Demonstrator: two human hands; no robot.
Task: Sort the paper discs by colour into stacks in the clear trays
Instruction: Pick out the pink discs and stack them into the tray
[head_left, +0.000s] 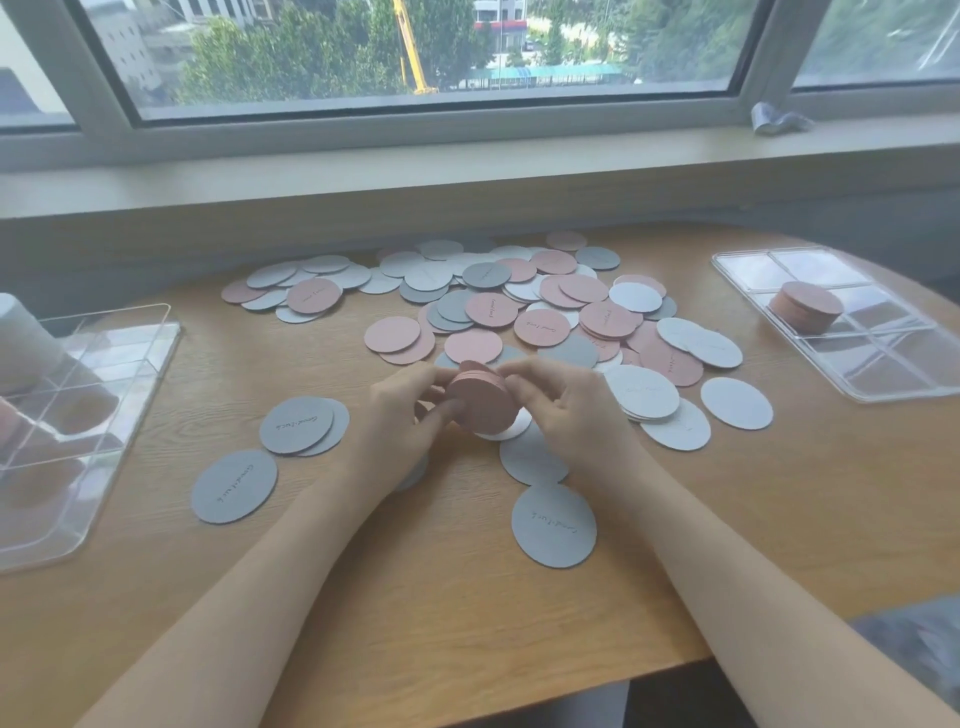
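Both hands hold a thick stack of pink discs (480, 402) on edge just above the table's middle. My left hand (402, 410) grips its left side and my right hand (558, 410) grips its right side, fingers curled round the rim. Behind them lies a wide scatter of pink, grey and white discs (519, 306). A few grey discs (296, 426) lie near my forearms. The clear tray on the right (883, 374) holds one stack of pink discs (805, 306). The clear tray on the left (130, 374) shows pinkish shapes through its walls.
The wooden table (415, 597) has a curved far edge below a window sill (467, 171). A white cylinder (21, 343) stands at the far left beside the left tray. A crumpled foil scrap (776, 119) lies on the sill.
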